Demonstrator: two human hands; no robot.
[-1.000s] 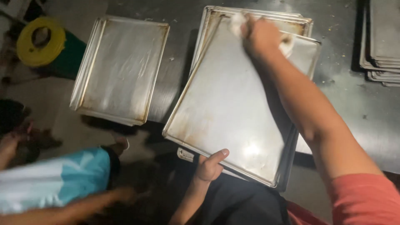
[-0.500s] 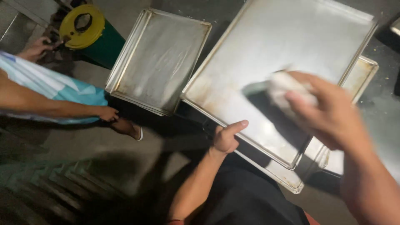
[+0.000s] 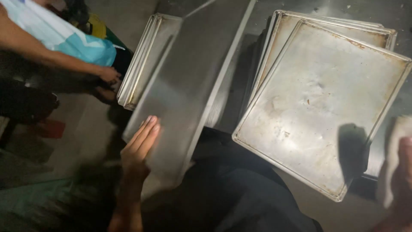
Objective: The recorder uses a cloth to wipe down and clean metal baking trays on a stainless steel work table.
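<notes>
At nine o'clock, a blurred grey metal baking tray (image 3: pixel 189 86) is steadied edge-up by the flat, open left hand (image 3: pixel 139 148); it should be supported underneath. At three o'clock, the right hand (image 3: pixel 403 172) clutches a pale cloth (image 3: pixel 392 154). Two tray stacks (image 3: pixel 326 99) (image 3: pixel 143 60) are counted.

head camera, looking steeply down, close over trays (image 3: pixel 317 107)

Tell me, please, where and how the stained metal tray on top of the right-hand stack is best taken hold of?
Probably by the raised rim at the near corner of the stained tray, coming from the person's side. That corner juts past the stack beneath, so fingers could hook under the lip. The right hand holds a cloth; the left hand lies flat on another tray.
</notes>
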